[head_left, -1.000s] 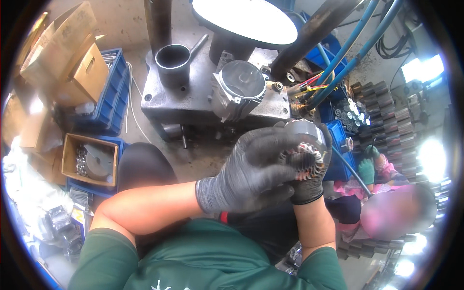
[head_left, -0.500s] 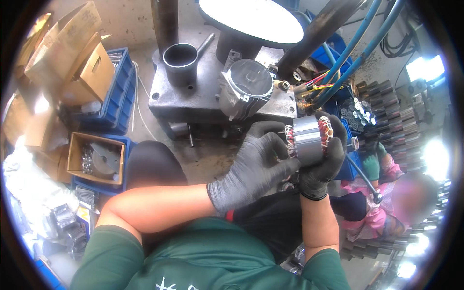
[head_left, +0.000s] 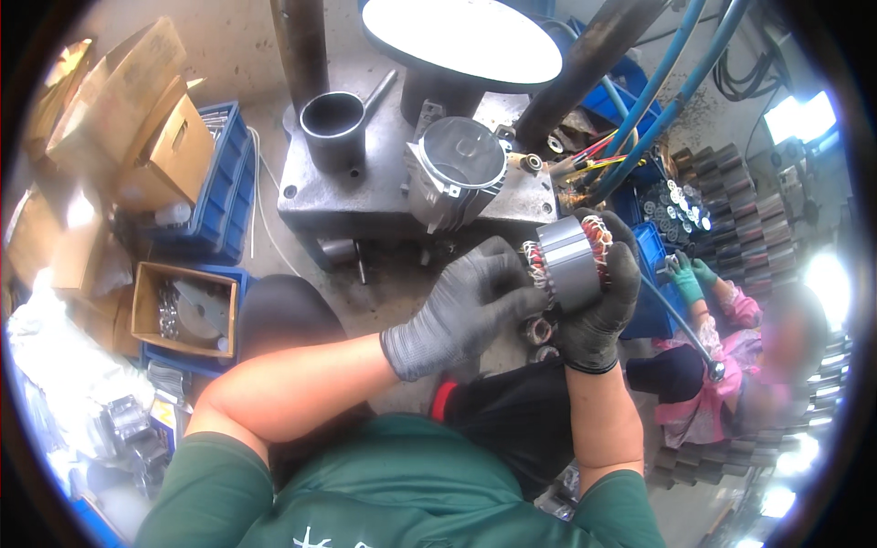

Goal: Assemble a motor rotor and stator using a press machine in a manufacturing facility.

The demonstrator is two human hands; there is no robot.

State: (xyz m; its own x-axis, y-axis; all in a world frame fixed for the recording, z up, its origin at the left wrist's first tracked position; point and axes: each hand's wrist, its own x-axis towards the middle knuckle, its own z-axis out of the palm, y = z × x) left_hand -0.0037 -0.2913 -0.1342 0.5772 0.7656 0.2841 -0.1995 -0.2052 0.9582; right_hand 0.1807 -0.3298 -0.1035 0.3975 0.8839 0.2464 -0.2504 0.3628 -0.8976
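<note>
Where both gloved hands meet, right of frame centre: motor stator (head_left: 568,263), grey laminated steel core with copper windings at both ends. Judged heavy for its bulk and rigid through the core; windings judged delicate, easily nicked. Best taken by the smooth steel band, clear of the copper. Right hand (head_left: 598,306): curled from below and behind, gripping the core, fingertips over the far winding end. Left hand (head_left: 466,306): partly closed, fingers on the near winding end, steadying. Held in the air, apart from the steel counter (head_left: 365,196) above it. Upper centre of frame: ribbed aluminium housing (head_left: 454,173) on that counter, dark steel cup (head_left: 332,123) beside it.
</note>
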